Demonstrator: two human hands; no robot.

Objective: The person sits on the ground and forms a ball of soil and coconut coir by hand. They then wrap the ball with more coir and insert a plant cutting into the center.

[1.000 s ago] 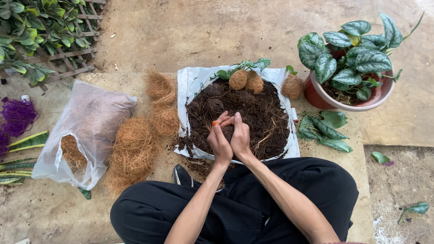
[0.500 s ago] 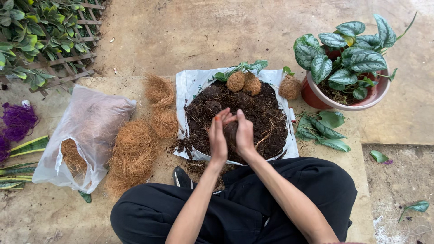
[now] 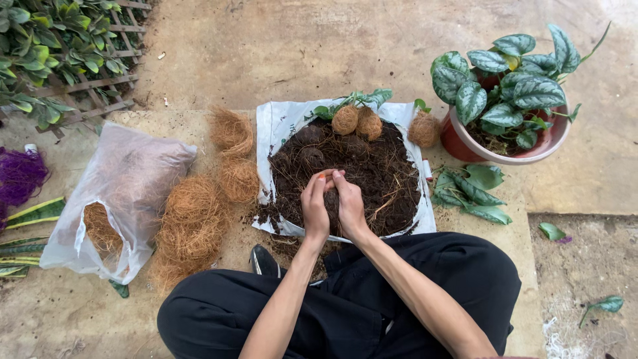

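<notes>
Far left: purple netting (image 3: 20, 174), loose and tangled, on the ground beside flat striped leaves (image 3: 30, 216). Above it, leafy shrubs behind a wooden lattice (image 3: 86, 83).

Clear plastic bag (image 3: 123, 193), crumpled and cloudy, lying on its side; rusty fibre shows at its mouth. Just right of it, coir heaps (image 3: 199, 213): dry, wiry, orange-brown, in loose tufts running up toward the sheet's corner.

Centre: white plastic sheet (image 3: 279, 126) spread on the concrete ground, carrying a mound of soil (image 3: 379, 173), dark, stringy, rooty, with rounded clods on its far side. At the mound's far edge, two coir balls (image 3: 357, 121), tan and fuzzy, with green sprigs behind them; a third ball sits off the sheet, near the pot.

Left hand (image 3: 314, 206) and right hand (image 3: 349, 207) pressed side by side over the near part of the mound. Fingers (image 3: 323, 181) of both curl in, tips meeting, closed round a small dark lump of soil; the lump is mostly hidden between the palms, only a sliver shows. Orange polish on a left fingertip.

Right: red round pot (image 3: 468, 143) with silver-mottled, heart-shaped leaves. Cut leaves (image 3: 472, 193) lie on the ground just below it. A few stray leaves farther right.

Bottom: crossed legs in black trousers.
</notes>
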